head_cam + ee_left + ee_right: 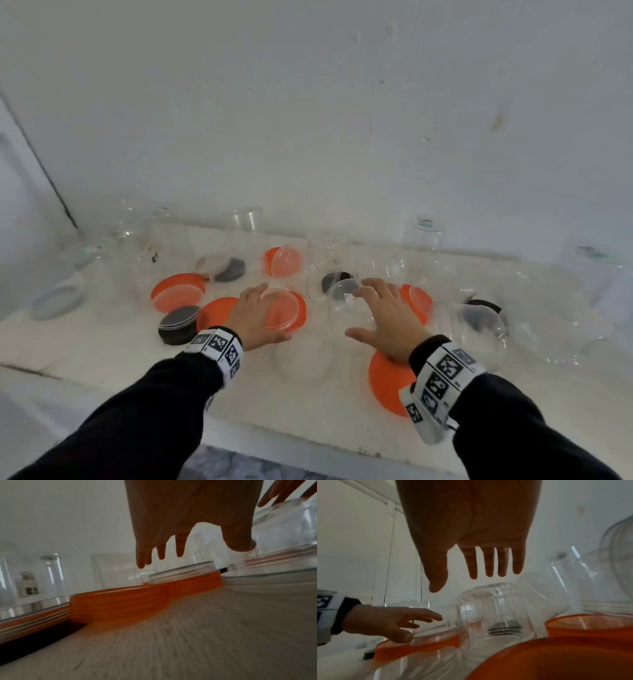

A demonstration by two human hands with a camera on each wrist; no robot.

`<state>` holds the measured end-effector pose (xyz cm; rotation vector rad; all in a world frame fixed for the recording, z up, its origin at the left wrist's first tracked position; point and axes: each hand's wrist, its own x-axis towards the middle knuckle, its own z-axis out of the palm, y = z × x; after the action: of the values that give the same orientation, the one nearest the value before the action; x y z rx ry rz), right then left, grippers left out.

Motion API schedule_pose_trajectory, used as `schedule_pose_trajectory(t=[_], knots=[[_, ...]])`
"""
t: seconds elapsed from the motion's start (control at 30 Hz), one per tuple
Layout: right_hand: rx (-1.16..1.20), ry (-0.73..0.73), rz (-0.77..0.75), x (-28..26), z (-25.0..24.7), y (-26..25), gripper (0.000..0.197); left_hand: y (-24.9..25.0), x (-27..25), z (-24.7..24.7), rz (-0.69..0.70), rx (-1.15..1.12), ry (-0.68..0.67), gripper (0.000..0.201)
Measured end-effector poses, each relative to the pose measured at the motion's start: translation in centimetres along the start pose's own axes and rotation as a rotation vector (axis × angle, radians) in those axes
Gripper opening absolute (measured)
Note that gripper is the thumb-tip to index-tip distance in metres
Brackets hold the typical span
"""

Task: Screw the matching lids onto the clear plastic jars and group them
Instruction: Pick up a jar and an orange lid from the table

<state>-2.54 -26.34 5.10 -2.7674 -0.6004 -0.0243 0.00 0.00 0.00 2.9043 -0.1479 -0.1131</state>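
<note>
Now both hands are spreading wide, holding nothing; the left hand [255, 313] is hovering over an orange lid [291, 313], the right hand [387, 317] above a clear jar [494, 616] at its twelve o'clock; better seating threads squarely before twisting.

Left hand [255, 317] and right hand [385, 317] — both spread (palms down), fingers straight.
</note>
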Motion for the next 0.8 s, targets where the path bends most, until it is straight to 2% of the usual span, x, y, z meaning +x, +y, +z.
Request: schedule_pose_trajectory(t=[0.2,0.37,0.6,0.8], knots=[[-0.122,-0.131,-0.053,3.6,0.8,0.4,0.084,0.2,0.6,0.0,-0.085,-0.056,-0.072,0.094],[-0.252,-0.150,-0.068,5.0,0.7,1.0,0.084,0.3,0.9,-0.5,-0.163,-0.071,-0.060,0.092],[-0.196,-0.137,-0.116,5.1,0.2,1.6,0.090,0.6,0.2,-1.0,-0.130,-0.200,0.016,0.094],[-0.077,-0.059,-0.185,3.9,-1.1,2.2,0.099,1.5,-1.1,-1.1,-0.020,-0.214,-0.057,0.087]])
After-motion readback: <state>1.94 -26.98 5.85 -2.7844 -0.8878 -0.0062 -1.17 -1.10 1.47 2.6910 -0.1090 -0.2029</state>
